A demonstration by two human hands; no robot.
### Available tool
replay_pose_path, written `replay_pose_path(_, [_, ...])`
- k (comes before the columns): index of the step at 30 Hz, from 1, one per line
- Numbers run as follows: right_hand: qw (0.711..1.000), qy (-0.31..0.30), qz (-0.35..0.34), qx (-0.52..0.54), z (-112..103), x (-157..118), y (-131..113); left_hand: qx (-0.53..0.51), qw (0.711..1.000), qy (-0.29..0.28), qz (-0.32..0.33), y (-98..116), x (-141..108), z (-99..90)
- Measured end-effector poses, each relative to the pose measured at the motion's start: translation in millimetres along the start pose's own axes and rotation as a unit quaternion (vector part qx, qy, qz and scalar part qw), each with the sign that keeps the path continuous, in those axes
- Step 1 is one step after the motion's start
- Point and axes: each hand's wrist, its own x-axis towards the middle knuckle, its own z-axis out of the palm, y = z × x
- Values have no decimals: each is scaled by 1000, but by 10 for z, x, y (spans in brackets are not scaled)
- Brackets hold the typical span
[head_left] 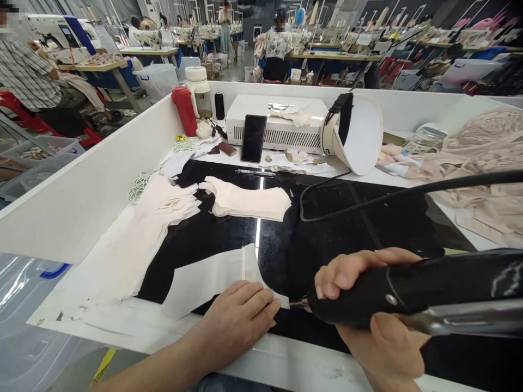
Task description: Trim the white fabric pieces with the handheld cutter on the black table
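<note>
A curved white fabric piece [208, 277] with a pale strip across it lies on the black glossy panel [322, 245]. My left hand [245, 310] rests flat on its right part, fingers extended and close to each other. My right hand [379, 310] is wrapped round a thick black handheld tool [408, 283], whose thin metal tip meets or nearly meets the fabric's right end. Behind them sits a stack of cream cut pieces [251, 201]. A larger fanned pile of cream pieces [139, 245] is at the left.
At the back stand a white vented box [278, 120], a phone [254, 138], a red bottle [185, 111] and a white cone-shaped lamp [362, 133]. A black cable [408, 191] crosses the right side. Beige fabric [486, 163] is heaped at the right; white walls [90, 185] edge the table.
</note>
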Motion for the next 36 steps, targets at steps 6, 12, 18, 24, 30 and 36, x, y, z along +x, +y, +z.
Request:
replay_pose_path(6, [1000,-1,13,-3,12,-65,36,-3,1000,-3,0,-5,9,-4])
replay_pose_path(12, [1000,0,12,-9,6,-69,12,-15,1000,-2,0,-24,-23,-14])
replay_pose_path(18, [1000,7,3,-24,-6,-58,-23,-23,1000,9,-6,-73,-115,-53])
replay_pose_path(24, [999,8,0,-32,-44,-78,-36,-35,999,29,-12,-74,-122,-70])
replay_pose_path(30, [999,37,-9,-12,34,-17,-25,-53,998,20,-18,-63,-114,-49])
replay_pose_path(36, [999,41,-27,-16,187,69,96,-52,998,27,-22,-53,-113,-41])
